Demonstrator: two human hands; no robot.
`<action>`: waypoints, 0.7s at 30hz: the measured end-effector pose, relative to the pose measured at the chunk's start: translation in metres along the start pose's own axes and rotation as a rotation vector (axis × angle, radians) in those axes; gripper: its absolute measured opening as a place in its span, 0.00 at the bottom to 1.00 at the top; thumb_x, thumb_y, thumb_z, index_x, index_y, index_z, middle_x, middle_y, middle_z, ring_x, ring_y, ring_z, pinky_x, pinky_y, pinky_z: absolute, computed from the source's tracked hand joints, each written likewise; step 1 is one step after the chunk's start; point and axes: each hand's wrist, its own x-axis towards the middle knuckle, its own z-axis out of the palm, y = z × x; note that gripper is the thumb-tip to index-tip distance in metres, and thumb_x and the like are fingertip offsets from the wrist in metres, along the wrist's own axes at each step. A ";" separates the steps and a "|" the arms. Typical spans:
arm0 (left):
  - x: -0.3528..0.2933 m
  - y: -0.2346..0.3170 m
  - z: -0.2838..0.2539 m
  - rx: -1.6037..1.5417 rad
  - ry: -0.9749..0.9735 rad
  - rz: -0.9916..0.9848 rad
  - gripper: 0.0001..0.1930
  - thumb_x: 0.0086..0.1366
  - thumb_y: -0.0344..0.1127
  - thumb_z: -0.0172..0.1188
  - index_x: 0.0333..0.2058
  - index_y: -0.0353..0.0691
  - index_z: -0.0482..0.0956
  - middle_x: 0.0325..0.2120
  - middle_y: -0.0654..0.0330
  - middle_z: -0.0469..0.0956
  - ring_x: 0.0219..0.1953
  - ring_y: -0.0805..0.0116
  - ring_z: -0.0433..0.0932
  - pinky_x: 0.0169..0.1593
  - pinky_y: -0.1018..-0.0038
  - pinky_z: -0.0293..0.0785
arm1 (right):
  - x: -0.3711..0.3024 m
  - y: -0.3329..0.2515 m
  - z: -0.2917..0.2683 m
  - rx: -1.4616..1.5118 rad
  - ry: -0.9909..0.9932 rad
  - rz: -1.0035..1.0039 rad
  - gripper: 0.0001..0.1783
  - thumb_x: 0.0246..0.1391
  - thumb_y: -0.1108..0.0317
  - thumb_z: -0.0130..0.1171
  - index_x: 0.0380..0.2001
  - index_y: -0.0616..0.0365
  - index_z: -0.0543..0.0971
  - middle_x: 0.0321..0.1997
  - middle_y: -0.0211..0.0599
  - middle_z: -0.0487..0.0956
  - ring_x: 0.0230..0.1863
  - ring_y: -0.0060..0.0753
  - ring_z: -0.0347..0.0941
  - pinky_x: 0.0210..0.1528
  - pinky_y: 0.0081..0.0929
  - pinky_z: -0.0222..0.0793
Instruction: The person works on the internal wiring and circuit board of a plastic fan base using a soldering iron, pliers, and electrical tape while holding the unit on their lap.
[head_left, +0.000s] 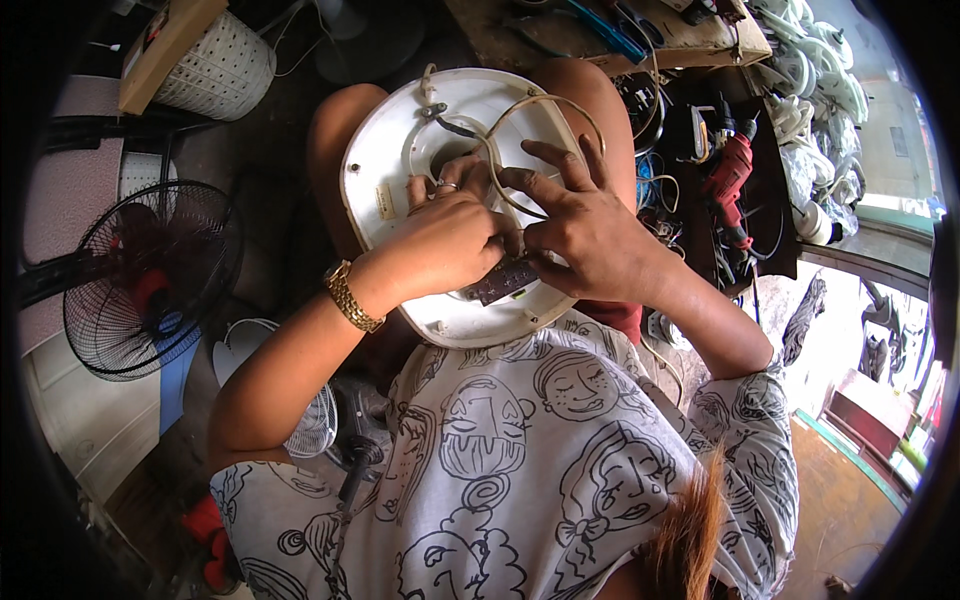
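Note:
A white plastic fan base (365,210) lies across my lap with its hollow underside up. My left hand (450,225), wearing a ring and a gold watch (352,297), bends its fingers over the round central opening; what they grip is hidden. My right hand (575,220) is on the right side of the base. Its outer fingers spread, while thumb and forefinger come close together beside my left hand; anything between them is too small to make out. Below both hands sits a dark switch block (503,283). A pale cord (545,98) loops over the base to a dark sleeved joint (435,113).
A black caged fan (150,280) stands at the left, near a white perforated basket (218,70). A wooden bench (560,40) with tools lies ahead. To the right are a red power drill (732,180), tangled wires and white plastic parts (815,70).

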 end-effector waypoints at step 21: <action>-0.007 -0.007 -0.003 -0.101 0.192 0.054 0.12 0.61 0.40 0.67 0.42 0.45 0.88 0.63 0.51 0.65 0.69 0.49 0.60 0.69 0.50 0.55 | -0.001 0.010 -0.005 0.032 0.083 0.016 0.06 0.39 0.68 0.72 0.25 0.50 0.87 0.64 0.41 0.74 0.71 0.61 0.60 0.72 0.60 0.51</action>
